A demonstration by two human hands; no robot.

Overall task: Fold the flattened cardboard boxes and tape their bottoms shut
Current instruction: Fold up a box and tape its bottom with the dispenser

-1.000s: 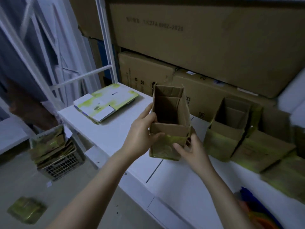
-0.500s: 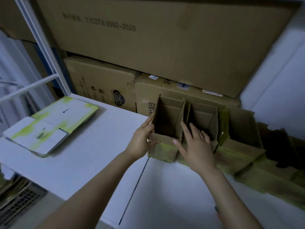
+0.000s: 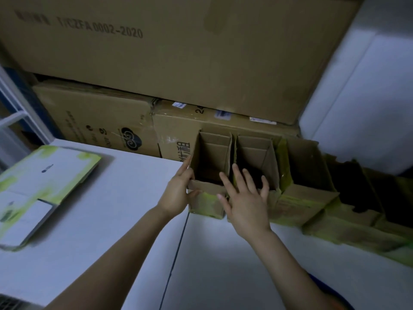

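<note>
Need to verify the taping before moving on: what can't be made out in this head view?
Head view:
- Bottom of the leftmost box: faces the table; tape unseen.
- Floor of the second box: behind the right hand, in shadow.
- The far-right boxes: dark, blurred.
- The flattened boxes: cut by the left edge.

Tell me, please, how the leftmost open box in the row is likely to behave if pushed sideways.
The leftmost box is thin cardboard and looks empty, so it is probably light and should slide easily on the smooth table. It stands tall and narrow, so a high push may tip it. Its open top flaps look likely to flex.
</note>
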